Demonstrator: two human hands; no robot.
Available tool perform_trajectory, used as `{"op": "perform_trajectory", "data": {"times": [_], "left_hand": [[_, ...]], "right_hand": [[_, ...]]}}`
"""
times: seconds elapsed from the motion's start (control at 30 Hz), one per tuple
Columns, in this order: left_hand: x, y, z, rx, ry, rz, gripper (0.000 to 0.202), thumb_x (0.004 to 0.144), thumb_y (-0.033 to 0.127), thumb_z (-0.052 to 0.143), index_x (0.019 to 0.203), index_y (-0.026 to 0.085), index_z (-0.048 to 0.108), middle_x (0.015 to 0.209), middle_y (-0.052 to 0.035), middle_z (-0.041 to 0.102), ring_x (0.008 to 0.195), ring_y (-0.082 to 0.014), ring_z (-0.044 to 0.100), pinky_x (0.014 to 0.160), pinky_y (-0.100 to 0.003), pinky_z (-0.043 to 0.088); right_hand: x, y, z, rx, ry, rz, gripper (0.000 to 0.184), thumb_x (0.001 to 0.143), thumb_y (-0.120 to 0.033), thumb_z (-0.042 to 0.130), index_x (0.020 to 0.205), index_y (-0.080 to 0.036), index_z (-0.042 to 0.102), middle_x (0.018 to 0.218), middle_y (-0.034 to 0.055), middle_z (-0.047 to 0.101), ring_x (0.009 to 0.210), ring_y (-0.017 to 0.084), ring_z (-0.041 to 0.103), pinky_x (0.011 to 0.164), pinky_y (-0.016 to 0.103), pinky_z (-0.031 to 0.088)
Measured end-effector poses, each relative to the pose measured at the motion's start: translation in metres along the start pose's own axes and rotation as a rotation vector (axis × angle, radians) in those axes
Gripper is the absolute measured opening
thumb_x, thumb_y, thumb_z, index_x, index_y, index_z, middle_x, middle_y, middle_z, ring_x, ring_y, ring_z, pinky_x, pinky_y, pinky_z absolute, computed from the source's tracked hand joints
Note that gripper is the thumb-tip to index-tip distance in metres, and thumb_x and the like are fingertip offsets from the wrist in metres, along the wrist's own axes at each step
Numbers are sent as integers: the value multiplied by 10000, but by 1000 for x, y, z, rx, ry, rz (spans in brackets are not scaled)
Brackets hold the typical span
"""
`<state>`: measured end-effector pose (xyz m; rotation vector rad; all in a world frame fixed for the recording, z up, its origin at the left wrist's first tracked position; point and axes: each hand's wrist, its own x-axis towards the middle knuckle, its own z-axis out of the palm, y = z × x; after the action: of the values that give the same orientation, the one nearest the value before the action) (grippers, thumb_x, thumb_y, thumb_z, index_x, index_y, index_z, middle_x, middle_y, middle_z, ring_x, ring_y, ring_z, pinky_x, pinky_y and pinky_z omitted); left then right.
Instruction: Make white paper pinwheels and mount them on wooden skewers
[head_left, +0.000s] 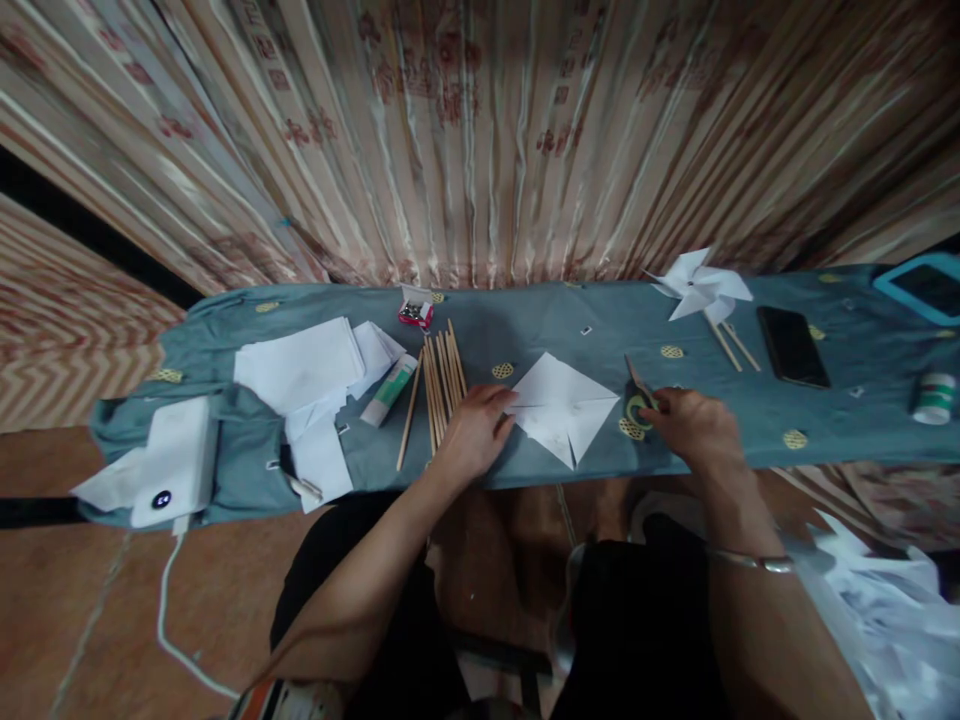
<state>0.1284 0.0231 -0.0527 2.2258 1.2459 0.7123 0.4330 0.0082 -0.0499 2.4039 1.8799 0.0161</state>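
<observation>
A folded white paper square [564, 405] lies on the blue-grey cloth of the narrow table [525, 330]. My left hand [474, 432] rests on the cloth with its fingertips pressing the paper's left edge. My right hand [694, 425] is closed around the handles of a small pair of scissors [640, 388], just right of the paper. A bundle of wooden sticks [439, 385] lies beside my left hand. A finished white paper pinwheel [701, 288] on sticks lies at the back right.
A stack of white paper sheets [307, 370], a glue tube [388, 390], a small red box of pins [415, 312], a black phone [792, 345], a white-green roll [934, 397], a teal-cased tablet [926, 285] and a white power bank [172, 460] with cable lie about. Curtains hang behind.
</observation>
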Motion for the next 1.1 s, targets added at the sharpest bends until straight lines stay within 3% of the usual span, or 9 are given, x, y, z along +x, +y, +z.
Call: {"op": "perform_trajectory", "data": {"times": [0.13, 0.2, 0.3, 0.47, 0.67, 0.77, 0.93, 1.03, 1.1], "left_hand": [[-3, -24, -29, 45, 180, -108, 267, 858, 216, 538, 1082, 188, 680, 1122, -97, 676, 1090, -253, 593, 998, -423, 461], [-8, -38, -46, 109, 292, -190, 256, 841, 245, 550, 1051, 223, 694, 1100, -67, 687, 1065, -236, 600, 996, -396, 458], [-21, -58, -70, 199, 366, -290, 296, 834, 274, 538, 1076, 194, 689, 1108, -89, 683, 1077, -256, 586, 994, -391, 440], [-44, -73, -91, 378, 294, -464, 325, 811, 327, 577, 1059, 156, 697, 1116, -123, 696, 1039, -271, 602, 933, -353, 443], [-50, -77, -87, 505, 150, -595, 379, 783, 402, 601, 1082, 190, 695, 1019, -107, 725, 887, -268, 661, 741, -317, 456], [-50, -79, -88, 519, 147, -629, 351, 778, 410, 593, 1046, 217, 713, 945, -86, 738, 860, -278, 670, 701, -316, 446], [-42, -65, -91, 293, 320, -673, 422, 747, 446, 613, 1060, 184, 718, 848, -58, 734, 769, -230, 646, 694, -298, 450], [-28, -39, -74, -100, 397, -586, 450, 728, 479, 639, 1042, 166, 720, 858, -37, 728, 741, -191, 614, 677, -282, 457], [-18, -16, -53, -427, 329, -527, 431, 707, 476, 682, 997, 162, 735, 836, -32, 723, 742, -181, 604, 677, -279, 458]], "right_hand": [[-5, -4, 0, -124, 21, 7, 341, 863, -418, 563, 1022, -157, 715, 876, 154, 714, 794, 296, 664, 688, 364, 466], [-6, -6, -2, -111, 27, 11, 350, 865, -412, 568, 1040, -145, 710, 863, 156, 717, 788, 297, 669, 691, 366, 471], [-8, -9, -10, -69, 18, 24, 338, 866, -400, 577, 1040, -143, 711, 857, 157, 721, 771, 296, 674, 682, 367, 472], [-11, -15, -22, 3, -17, 18, 322, 886, -395, 556, 1011, -152, 726, 863, 155, 728, 780, 310, 679, 662, 364, 456], [-11, -9, -23, 6, 45, 43, 367, 896, -416, 524, 1030, -135, 718, 866, 170, 723, 788, 302, 673, 662, 352, 441], [-12, -4, -27, 25, 73, 59, 351, 897, -404, 519, 1010, -141, 720, 878, 163, 731, 818, 300, 676, 678, 343, 439], [-17, -10, -43, 294, 153, 35, 312, 901, -338, 512, 1076, -163, 701, 961, 131, 747, 884, 284, 684, 743, 339, 460], [-25, -31, -46, 625, 171, -24, 295, 890, -345, 508, 1031, -187, 713, 978, 99, 750, 897, 244, 681, 794, 330, 476], [-33, -49, -43, 965, 38, -76, 343, 858, -445, 539, 966, -176, 722, 888, 90, 752, 801, 214, 681, 741, 322, 498]]}}
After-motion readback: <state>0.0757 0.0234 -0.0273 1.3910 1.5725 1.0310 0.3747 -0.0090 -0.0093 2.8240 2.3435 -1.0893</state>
